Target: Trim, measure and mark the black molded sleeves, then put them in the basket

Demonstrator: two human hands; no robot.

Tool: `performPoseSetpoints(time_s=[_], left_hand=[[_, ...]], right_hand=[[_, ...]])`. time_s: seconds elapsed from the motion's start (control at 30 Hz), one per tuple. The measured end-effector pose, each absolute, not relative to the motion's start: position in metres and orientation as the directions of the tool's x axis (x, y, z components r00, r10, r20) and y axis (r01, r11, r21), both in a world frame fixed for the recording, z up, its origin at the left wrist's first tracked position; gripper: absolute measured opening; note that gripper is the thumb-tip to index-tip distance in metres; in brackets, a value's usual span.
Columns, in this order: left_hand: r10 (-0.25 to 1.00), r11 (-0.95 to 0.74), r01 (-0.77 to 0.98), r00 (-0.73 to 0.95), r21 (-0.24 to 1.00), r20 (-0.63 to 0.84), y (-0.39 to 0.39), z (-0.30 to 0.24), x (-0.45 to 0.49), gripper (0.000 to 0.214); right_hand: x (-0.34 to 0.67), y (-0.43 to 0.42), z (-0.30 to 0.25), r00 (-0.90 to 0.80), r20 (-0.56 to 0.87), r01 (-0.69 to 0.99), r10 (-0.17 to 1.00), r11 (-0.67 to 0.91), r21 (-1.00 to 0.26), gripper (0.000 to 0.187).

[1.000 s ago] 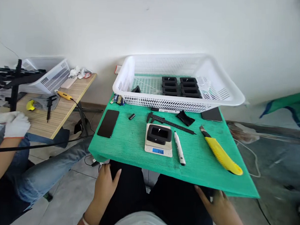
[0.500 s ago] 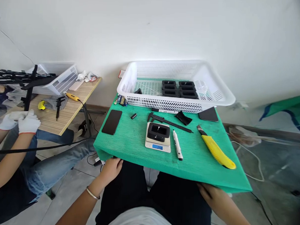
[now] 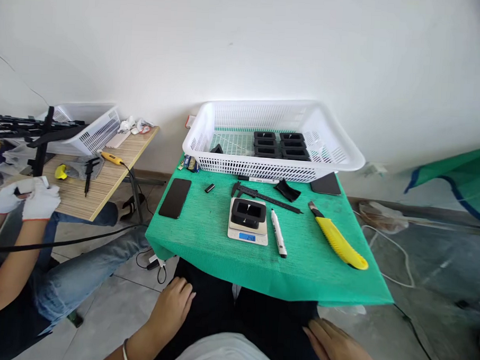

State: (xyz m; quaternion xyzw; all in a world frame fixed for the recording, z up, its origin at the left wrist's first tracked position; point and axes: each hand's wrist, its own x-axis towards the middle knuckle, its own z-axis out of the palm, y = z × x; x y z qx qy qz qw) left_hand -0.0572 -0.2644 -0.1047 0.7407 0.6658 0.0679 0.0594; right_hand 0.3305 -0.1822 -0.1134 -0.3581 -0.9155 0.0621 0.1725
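Beyond the fingers (image 3: 179,287), a black part (image 3: 250,216) sits on a scale (image 3: 247,237).

scale (image 3: 247,234) before basket (image 3: 260,165) | phone (image 3: 175,198) left of scale | marker (image 3: 278,233) right, knife (image 3: 338,237) farther right

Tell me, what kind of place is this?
It looks like a small workshop, maybe for checking parts: there's a digital scale, a caliper for measuring, and a white basket holding similar black parts.
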Motion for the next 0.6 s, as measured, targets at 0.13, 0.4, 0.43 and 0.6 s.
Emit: performPoseSetpoints(time_s=[0.13, 0.4, 0.43, 0.6], left_hand=[[0.978, -0.014, 0.972, -0.035, 0.233, 0.208, -0.257, -0.12, -0.052, 0.035], [0.932, -0.184, 0.939, 0.073, 0.291, 0.354, -0.249, -0.135, -0.058, 0.027], [0.932, -0.181, 0.931, 0.06, 0.317, 0.358, -0.246, -0.136, -0.059, 0.024], [0.987, -0.076, 0.915, 0.014, 0.396, 0.159, -0.233, -0.126, -0.06, 0.028]], right_hand=[[0.333, -0.177, -0.131, -0.603, 0.395, 0.737, 0.693, 0.674, -0.058, 0.037], [0.324, -0.176, -0.154, -0.477, 0.436, 0.803, 0.763, 0.58, -0.137, 0.022], [0.321, -0.173, -0.151, -0.465, 0.429, 0.798, 0.775, 0.577, -0.178, 0.019], [0.312, -0.163, -0.137, -0.361, 0.429, 0.757, 0.828, 0.529, -0.384, 0.016]])
